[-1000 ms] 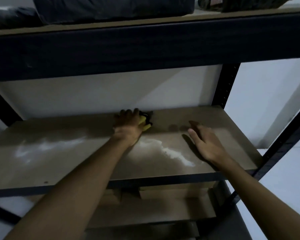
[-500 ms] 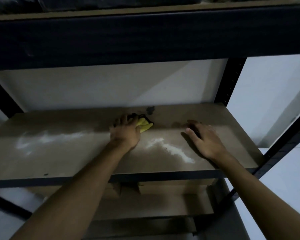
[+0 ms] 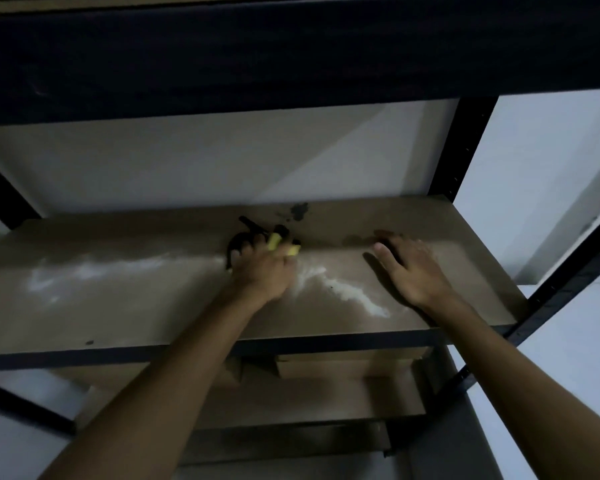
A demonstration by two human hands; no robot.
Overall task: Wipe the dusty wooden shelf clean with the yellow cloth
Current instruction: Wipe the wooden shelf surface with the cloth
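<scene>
Left hand [image 3: 262, 268]: clenched over the yellow cloth [image 3: 274, 242], which was bunched beneath the palm with only two small folds showing between your knuckles; position, mid-shelf toward the back edge. Right hand [image 3: 413, 268]: released, holding nothing, laid flat with fingers spread on the right part of the wooden shelf [image 3: 125, 306], well apart from the cloth; function, apparently a brace. Cloth: pressed to the board at the head of the right-hand dust streak [image 3: 343, 292], a pale trail that ran from beside your left wrist toward the front right. Left-hand dust patch [image 3: 84, 273]: a broad pale smear to the left of the cloth, not yet cleared. Dark stain [image 3: 299, 210]: at the rear edge, just behind the cloth; whether it was dirt or a mark in the wood could not be told. Handling note: you would have done well to open the cloth flatter under the palm, since a tight wad covers little board. Long overlapping passes from back to front, drawing dust to the front lip, looked better than scrubbing in place. Risk: a bunched cloth pushes powder sideways and leaves ridges like those listed.
</scene>
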